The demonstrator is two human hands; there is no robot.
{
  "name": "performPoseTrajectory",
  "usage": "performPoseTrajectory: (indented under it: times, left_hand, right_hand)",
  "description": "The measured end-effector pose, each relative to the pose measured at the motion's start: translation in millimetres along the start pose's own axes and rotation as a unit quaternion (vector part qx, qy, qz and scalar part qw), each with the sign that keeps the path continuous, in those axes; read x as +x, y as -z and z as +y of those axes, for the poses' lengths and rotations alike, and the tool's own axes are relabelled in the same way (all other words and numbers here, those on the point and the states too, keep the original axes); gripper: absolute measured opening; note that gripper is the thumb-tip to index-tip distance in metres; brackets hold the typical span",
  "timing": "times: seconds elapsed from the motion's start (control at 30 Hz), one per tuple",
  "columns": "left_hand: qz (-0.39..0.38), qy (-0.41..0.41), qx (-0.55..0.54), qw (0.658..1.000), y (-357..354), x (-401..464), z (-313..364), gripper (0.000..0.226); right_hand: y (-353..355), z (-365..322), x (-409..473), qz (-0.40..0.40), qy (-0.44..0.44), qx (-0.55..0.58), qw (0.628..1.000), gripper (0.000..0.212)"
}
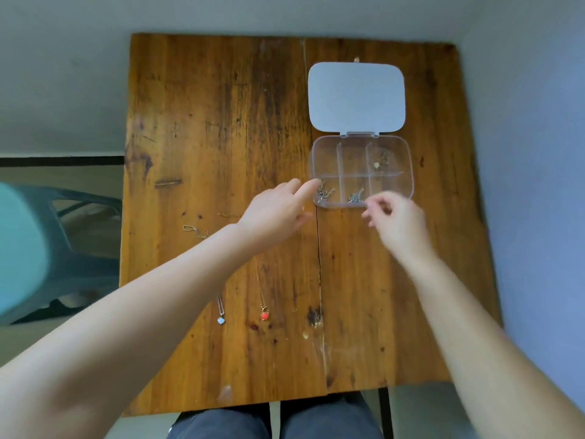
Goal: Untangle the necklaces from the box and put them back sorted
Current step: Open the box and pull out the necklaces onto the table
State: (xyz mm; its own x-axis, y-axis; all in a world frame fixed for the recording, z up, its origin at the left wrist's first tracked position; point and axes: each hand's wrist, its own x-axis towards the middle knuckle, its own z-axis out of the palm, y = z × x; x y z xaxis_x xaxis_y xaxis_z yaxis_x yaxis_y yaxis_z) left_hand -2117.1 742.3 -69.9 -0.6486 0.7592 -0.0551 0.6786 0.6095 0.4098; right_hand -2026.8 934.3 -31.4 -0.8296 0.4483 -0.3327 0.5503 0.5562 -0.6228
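The wooden surface (221,122) lies bare across its upper left and centre, giving wide room to pass. At the upper right the clear box (408,172) sits with its lid (356,97) folded flat behind it, blocking that corner. The left hand (278,210) reaches to the box's lower-left compartment, its forearm crossing the middle of the frame; the right hand (395,220) hovers at the box's near edge. Loose chains (196,231) lie at mid-left, and two pendant necklaces, blue (221,320) and red (264,315), lie at lower centre. The lower right strip stays open.
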Motion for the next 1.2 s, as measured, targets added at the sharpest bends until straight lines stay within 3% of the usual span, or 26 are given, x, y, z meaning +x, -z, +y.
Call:
performPoseTrajectory:
  times: [0.1, 0.27, 0.33, 0.5, 0.6, 0.7, 0.8, 0.83, 0.93, 1.0, 1.13, 1.2]
  left_hand:
    - [0.005, 0.061, -0.029, 0.998, -8, 16, 21, 0.038]
    - [0.022, 0.133, -0.09, 0.987, -19, 20, 33, 0.019]
    - [0.039, 0.146, -0.093, 0.984, -21, 20, 33, 0.017]
    - [0.051, 0.157, -0.096, 0.982, -23, 18, 37, 0.016]
    - [0.039, 0.17, -0.065, 0.983, -20, 19, 40, 0.019]
    - [0.08, 0.158, -0.057, 0.983, -11, 24, 50, 0.031]
    - [0.096, 0.116, -0.23, 0.961, 11, 44, 75, 0.056]
    - [0.078, 0.1, -0.293, 0.948, 21, 52, 84, 0.054]
    - [0.007, 0.09, -0.395, 0.914, 46, 56, 94, 0.022]
    - [-0.05, 0.113, -0.423, 0.898, 56, 43, 81, 0.033]
    - [-0.131, 0.156, -0.49, 0.848, 58, -2, 25, 0.045]
    - [-0.191, 0.172, -0.548, 0.796, 53, -22, -3, 0.044]
  right_hand:
    - [35, 7, 77, 0.03, 0.061, -0.168, 0.983, 0.022]
    - [28, 8, 138, -0.063, 0.17, -0.423, 0.888, 0.019]
    - [23, 9, 144, -0.076, 0.201, -0.449, 0.867, 0.012]
    - [24, 11, 147, -0.095, 0.224, -0.448, 0.86, 0.011]
    - [41, 3, 141, -0.091, 0.205, -0.359, 0.906, 0.016]
    - [68, -12, 120, -0.157, 0.146, -0.102, 0.971, 0.009]
    - [90, -29, 89, -0.266, 0.127, 0.095, 0.951, 0.004]
    - [94, -34, 78, -0.294, 0.129, 0.139, 0.937, 0.005]
    - [102, -42, 50, -0.334, 0.123, 0.242, 0.903, 0.009]
    - [102, -40, 32, -0.341, 0.106, 0.306, 0.883, 0.01]
    - [70, -17, -17, -0.358, 0.042, 0.36, 0.861, 0.011]
    - [33, -4, -49, -0.348, 0.016, 0.289, 0.892, 0.011]
